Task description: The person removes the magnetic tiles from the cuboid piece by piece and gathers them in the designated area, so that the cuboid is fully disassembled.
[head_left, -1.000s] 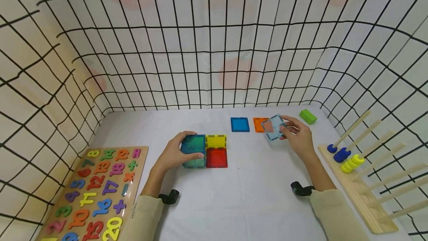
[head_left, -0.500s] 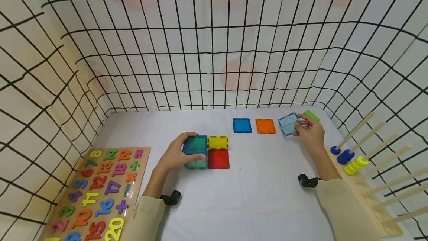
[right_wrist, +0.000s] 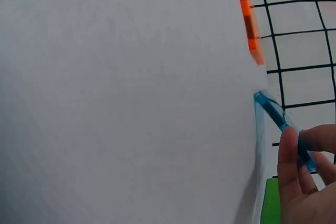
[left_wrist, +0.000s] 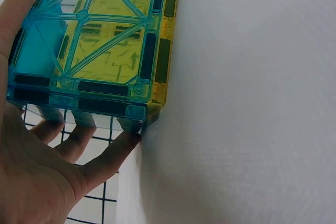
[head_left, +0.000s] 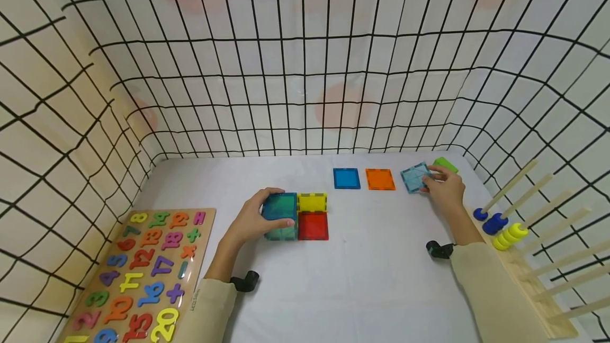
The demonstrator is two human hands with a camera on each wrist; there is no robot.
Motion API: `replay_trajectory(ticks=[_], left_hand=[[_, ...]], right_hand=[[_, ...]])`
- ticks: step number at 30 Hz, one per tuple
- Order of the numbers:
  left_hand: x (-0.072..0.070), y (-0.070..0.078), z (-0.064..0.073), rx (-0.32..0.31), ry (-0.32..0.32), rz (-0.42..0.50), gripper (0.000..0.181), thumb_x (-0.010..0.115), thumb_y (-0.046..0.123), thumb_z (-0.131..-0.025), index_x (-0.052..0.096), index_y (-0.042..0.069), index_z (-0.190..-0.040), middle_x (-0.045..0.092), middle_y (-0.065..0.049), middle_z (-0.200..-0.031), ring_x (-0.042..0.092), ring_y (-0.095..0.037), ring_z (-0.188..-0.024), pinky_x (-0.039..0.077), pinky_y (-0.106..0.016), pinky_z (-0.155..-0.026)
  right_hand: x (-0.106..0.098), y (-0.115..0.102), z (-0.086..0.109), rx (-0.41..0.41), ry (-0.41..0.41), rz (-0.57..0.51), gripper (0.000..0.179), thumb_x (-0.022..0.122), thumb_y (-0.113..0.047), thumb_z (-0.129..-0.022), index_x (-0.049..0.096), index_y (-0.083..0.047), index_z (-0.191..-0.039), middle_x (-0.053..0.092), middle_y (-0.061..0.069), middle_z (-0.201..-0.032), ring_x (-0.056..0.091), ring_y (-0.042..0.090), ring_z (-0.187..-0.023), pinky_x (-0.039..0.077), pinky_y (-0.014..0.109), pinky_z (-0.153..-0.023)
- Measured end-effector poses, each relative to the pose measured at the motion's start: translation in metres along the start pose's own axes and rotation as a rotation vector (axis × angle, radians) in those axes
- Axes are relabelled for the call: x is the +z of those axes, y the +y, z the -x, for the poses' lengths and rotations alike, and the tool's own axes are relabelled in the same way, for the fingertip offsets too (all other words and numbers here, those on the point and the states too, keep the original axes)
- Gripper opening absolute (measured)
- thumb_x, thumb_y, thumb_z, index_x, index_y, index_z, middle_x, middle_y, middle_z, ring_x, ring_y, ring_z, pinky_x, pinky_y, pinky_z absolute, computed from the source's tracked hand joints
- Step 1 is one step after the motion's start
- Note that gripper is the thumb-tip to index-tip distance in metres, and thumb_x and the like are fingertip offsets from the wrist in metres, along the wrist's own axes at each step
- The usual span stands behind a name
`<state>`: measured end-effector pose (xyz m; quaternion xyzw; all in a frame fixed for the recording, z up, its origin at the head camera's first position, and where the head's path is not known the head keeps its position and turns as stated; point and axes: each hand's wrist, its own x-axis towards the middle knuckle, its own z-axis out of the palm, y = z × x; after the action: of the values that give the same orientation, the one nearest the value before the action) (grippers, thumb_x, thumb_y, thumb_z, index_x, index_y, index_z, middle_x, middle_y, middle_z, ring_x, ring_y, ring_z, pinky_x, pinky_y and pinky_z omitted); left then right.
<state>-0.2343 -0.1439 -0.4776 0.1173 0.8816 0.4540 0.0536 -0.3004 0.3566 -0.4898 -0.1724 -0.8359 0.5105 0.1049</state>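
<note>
My left hand point(head_left: 250, 218) holds a box-like build of teal and blue magnetic tiles point(head_left: 280, 205), thumb along the near side and fingers round the far side. Against its right side sit a yellow magnetic tile point(head_left: 312, 202) and a red magnetic tile point(head_left: 313, 226). In the left wrist view, yellow shows through the see-through teal tile point(left_wrist: 113, 40). At the back right, my right hand point(head_left: 446, 189) pinches a light-blue magnetic tile point(head_left: 413, 177) between thumb and fingers. That tile is tilted in the right wrist view, its lower edge at or close to the table.
A blue tile point(head_left: 346, 178) and an orange tile point(head_left: 380, 179) lie flat at the back. Behind my right hand is a green block point(head_left: 446, 164). A wooden number board point(head_left: 190, 274) lies left; a peg stand point(head_left: 538, 285) with beads is right. Black grid netting point(head_left: 305, 89) surrounds the table.
My right hand has carried the light-blue tile rightward from over the orange tile, which now shows fully, and lowered it toward the table. My left hand keeps its hold.
</note>
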Motion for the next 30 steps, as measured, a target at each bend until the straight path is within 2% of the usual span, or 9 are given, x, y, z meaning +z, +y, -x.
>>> replay_trajectory(ticks=[2,4,7,10,12,16,22,27,30], left_hand=[[0.001,-0.001,0.000,-0.006,0.000,0.003,0.081,0.087,0.063,-0.072,0.052,0.041,-0.141,0.051,0.004,-0.152,0.048,-0.031,-0.136,0.043,-0.063,-0.112],[0.001,-0.001,0.001,-0.011,0.000,0.003,0.081,0.087,0.063,-0.072,0.052,0.042,-0.141,0.051,0.004,-0.152,0.048,-0.031,-0.135,0.044,-0.062,-0.112],[0.003,-0.003,0.001,-0.013,-0.001,0.003,0.081,0.087,0.064,-0.071,0.051,0.042,-0.141,0.051,0.004,-0.152,0.048,-0.031,-0.134,0.044,-0.062,-0.111],[0.003,-0.003,0.001,-0.015,-0.003,0.005,0.082,0.087,0.065,-0.071,0.051,0.042,-0.141,0.051,0.004,-0.152,0.048,-0.031,-0.134,0.044,-0.062,-0.111],[0.002,-0.001,0.001,-0.016,-0.003,0.008,0.082,0.087,0.064,-0.071,0.051,0.042,-0.141,0.050,0.004,-0.152,0.048,-0.031,-0.135,0.044,-0.063,-0.112],[0.000,0.000,0.001,-0.014,-0.004,0.008,0.082,0.087,0.064,-0.071,0.051,0.042,-0.141,0.051,0.004,-0.152,0.048,-0.031,-0.134,0.045,-0.062,-0.110],[0.000,0.000,0.000,-0.010,-0.008,0.013,0.081,0.087,0.064,-0.072,0.051,0.042,-0.141,0.051,0.004,-0.152,0.048,-0.031,-0.133,0.046,-0.061,-0.109],[0.000,0.000,0.001,-0.008,-0.006,0.011,0.082,0.086,0.064,-0.071,0.051,0.042,-0.142,0.051,0.004,-0.151,0.049,-0.031,-0.133,0.047,-0.061,-0.108],[0.000,0.000,0.001,-0.005,0.000,0.009,0.081,0.086,0.065,-0.071,0.051,0.043,-0.141,0.052,0.004,-0.150,0.049,-0.031,-0.131,0.048,-0.060,-0.107]], right_hand=[[0.001,0.002,-0.003,0.009,0.017,0.078,0.048,0.067,-0.018,-0.100,0.057,-0.004,-0.145,0.059,0.017,-0.126,0.068,0.005,-0.070,0.061,0.022,-0.066],[0.002,0.004,-0.006,0.017,0.039,0.159,0.048,0.069,-0.024,-0.098,0.060,-0.003,-0.141,0.064,0.019,-0.122,0.069,0.014,-0.083,0.057,0.024,-0.069],[0.003,0.006,-0.008,0.033,0.049,0.255,0.050,0.069,-0.032,-0.098,0.063,-0.002,-0.138,0.066,0.023,-0.125,0.061,0.033,-0.113,0.052,0.038,-0.088],[0.004,0.008,-0.010,0.045,0.031,0.286,0.053,0.067,-0.035,-0.098,0.062,-0.001,-0.138,0.064,0.025,-0.130,0.048,0.043,-0.131,0.044,0.053,-0.100],[0.004,0.007,-0.011,0.043,0.023,0.305,0.054,0.067,-0.036,-0.098,0.061,0.000,-0.139,0.063,0.026,-0.130,0.046,0.044,-0.132,0.042,0.056,-0.102],[0.007,0.006,-0.011,0.030,0.021,0.340,0.053,0.065,-0.033,-0.099,0.061,0.001,-0.139,0.062,0.025,-0.128,0.054,0.041,-0.122,0.048,0.051,-0.095],[0.008,0.005,-0.009,0.007,-0.002,0.397,0.048,0.063,-0.028,-0.100,0.062,0.004,-0.135,0.059,0.025,-0.125,0.053,0.039,-0.114,0.049,0.050,-0.090],[0.008,0.001,-0.006,0.033,-0.027,0.400,0.051,0.062,-0.030,-0.101,0.058,0.005,-0.139,0.055,0.026,-0.127,0.051,0.039,-0.113,0.049,0.048,-0.087],[0.008,-0.003,-0.002,0.025,-0.034,0.394,0.054,0.062,-0.031,-0.101,0.055,0.005,-0.141,0.054,0.026,-0.130,0.052,0.040,-0.115,0.049,0.050,-0.089]])
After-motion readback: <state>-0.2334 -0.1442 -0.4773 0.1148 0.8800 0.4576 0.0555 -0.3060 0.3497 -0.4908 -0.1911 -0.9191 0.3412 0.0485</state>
